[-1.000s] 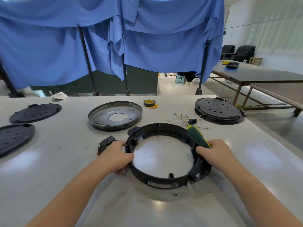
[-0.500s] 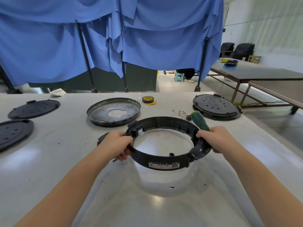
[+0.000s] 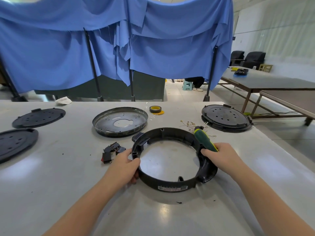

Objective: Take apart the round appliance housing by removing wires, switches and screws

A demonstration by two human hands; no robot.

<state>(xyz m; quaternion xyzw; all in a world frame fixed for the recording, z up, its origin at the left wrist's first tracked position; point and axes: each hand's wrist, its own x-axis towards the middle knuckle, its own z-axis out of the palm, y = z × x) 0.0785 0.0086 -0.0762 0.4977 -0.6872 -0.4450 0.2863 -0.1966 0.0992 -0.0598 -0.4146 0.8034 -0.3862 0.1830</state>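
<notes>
The left hand [image 3: 125, 165] has its grip curled over the left rim of the black ring housing [image 3: 172, 183], thumb inside the ring. The right hand [image 3: 221, 156] holds the opposite rim and also clasps a green-handled screwdriver [image 3: 203, 140], whose handle points away toward the far edge. The ring sits toward the near edge of the white worktop [image 3: 59, 176], about midway along it. Just left of it lie loose black switches [image 3: 111, 151]. Beyond it a bundle of wires [image 3: 189, 124], a metal pan [image 3: 120, 121] and a tape roll [image 3: 155, 109]. Black perforated discs [image 3: 225, 117] sit near the right edge, with others by the left edge.
</notes>
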